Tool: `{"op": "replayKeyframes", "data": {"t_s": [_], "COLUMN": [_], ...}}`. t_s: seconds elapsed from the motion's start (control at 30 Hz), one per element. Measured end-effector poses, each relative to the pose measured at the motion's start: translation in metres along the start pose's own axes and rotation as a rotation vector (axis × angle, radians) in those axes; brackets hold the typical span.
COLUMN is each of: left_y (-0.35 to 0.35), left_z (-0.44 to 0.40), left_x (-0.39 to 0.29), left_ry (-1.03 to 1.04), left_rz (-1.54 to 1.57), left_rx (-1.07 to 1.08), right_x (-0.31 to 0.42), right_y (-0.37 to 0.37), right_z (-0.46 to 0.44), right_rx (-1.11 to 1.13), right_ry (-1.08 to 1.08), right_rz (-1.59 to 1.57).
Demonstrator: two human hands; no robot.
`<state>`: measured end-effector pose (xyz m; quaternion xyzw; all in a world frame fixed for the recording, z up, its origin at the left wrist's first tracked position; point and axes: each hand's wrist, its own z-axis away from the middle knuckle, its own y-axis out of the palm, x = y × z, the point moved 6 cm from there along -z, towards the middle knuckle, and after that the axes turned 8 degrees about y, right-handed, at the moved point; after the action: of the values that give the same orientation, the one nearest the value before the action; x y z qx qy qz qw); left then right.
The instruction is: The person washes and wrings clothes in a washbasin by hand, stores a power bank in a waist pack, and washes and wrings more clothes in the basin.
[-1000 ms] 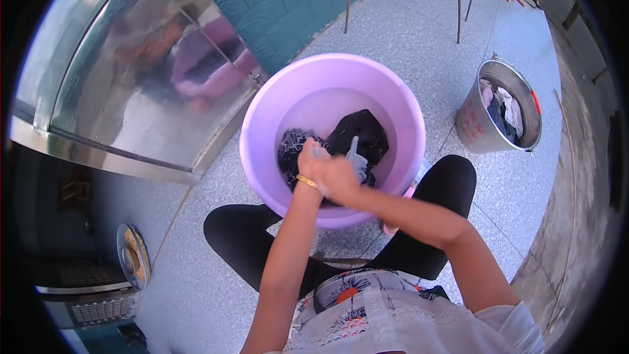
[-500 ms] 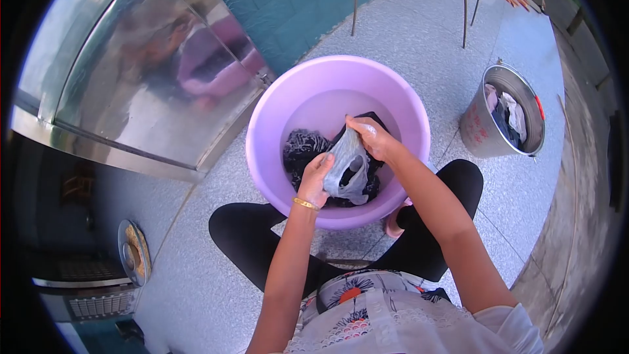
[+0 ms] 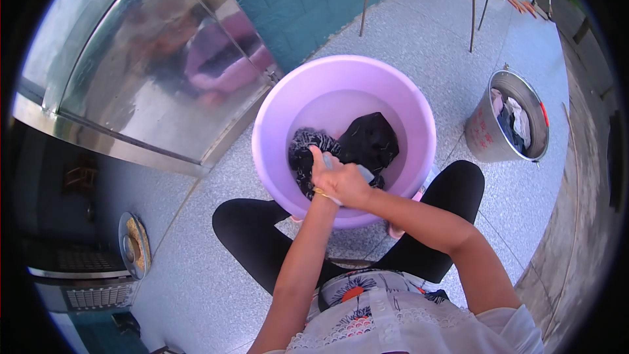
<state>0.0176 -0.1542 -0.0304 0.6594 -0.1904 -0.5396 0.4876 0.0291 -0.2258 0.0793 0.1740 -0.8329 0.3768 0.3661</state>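
Observation:
My left hand and my right hand are pressed together over the near part of a purple basin. Between them they grip a wet light-grey cloth, mostly hidden, with small ends poking out. A gold bracelet circles my left wrist. Beneath and beyond the hands, a plain black cloth bulges up on the right of the basin, and a black cloth with white pattern lies at its left, in shallow cloudy water.
A metal bucket holding clothes stands to the right. At the left is a shiny metal door. Thin poles rise from the tiled floor behind. A round tray is at the lower left.
The light-grey cloth, spread between my separated hands half a second ago, is now bunched between them. My hands have come together, and the view has shifted slightly.

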Motion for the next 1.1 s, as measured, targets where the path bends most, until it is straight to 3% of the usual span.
{"op": "replayKeyframes", "data": {"t_s": [0.03,0.1,0.23,0.27,0.3,0.37,0.43,0.47,0.5,0.6,0.67,0.7,0.77,0.83,0.9,0.93,1.07,1.1], "left_y": [0.002,0.066,0.033,0.014,-0.008,-0.006,-0.01,0.039,0.04,0.033,0.033,0.007,-0.013,0.031,0.047,0.049,0.044,-0.003], "left_z": [-0.001,0.025,0.014,0.012,-0.007,-0.005,0.002,0.013,0.02,0.01,0.012,-0.005,-0.005,0.006,0.018,0.017,0.01,-0.002], "left_x": [0.02,0.018,0.021,0.019,0.026,0.019,0.029,0.022,0.028,0.032,0.019,0.021,0.008,0.008,0.03,0.03,0.023,0.029], "left_ry": [0.028,-0.089,-0.06,-0.03,-0.152,-0.229,-0.043,-0.126,-0.084,-0.075,-0.045,-0.042,-0.139,0.025,-0.116,-0.02,-0.097,-0.115], "left_rz": [0.061,0.021,-0.002,0.057,0.388,0.563,-0.02,0.114,0.113,0.06,0.005,0.178,0.196,0.057,0.091,0.059,0.053,0.164], "left_rx": [0.15,-0.407,-0.379,-0.373,0.46,0.378,-0.064,-0.343,-0.31,-0.232,-0.414,0.175,-0.114,0.033,-0.374,-0.309,-0.249,-0.002], "right_x": [-0.015,-0.073,-0.061,-0.045,-0.016,0.025,-0.037,-0.062,-0.078,-0.078,-0.053,-0.021,0.02,-0.044,-0.072,-0.074,-0.063,-0.033], "right_y": [-0.001,-0.02,-0.009,0.001,0.013,-0.005,0.008,0.0,-0.013,-0.013,0.003,0.012,0.001,0.009,-0.015,-0.016,-0.001,0.006], "right_z": [-0.004,-0.025,-0.017,-0.007,-0.002,0.004,-0.009,-0.018,-0.024,-0.025,-0.016,-0.008,-0.001,-0.008,-0.03,-0.029,-0.016,-0.01], "right_rx": [-0.001,-0.092,-0.108,-0.06,0.142,-0.306,0.014,-0.072,-0.171,-0.159,-0.07,0.004,-0.36,-0.122,-0.135,-0.158,-0.154,-0.054], "right_ry": [0.007,0.394,0.376,0.212,0.23,-0.141,0.257,0.29,0.37,0.386,0.222,0.127,-0.01,0.273,0.369,0.397,0.379,0.241], "right_rz": [-0.001,0.301,0.334,0.215,0.616,0.433,0.338,0.391,0.361,0.399,0.318,0.457,0.248,0.205,0.32,0.331,0.232,0.277]}}
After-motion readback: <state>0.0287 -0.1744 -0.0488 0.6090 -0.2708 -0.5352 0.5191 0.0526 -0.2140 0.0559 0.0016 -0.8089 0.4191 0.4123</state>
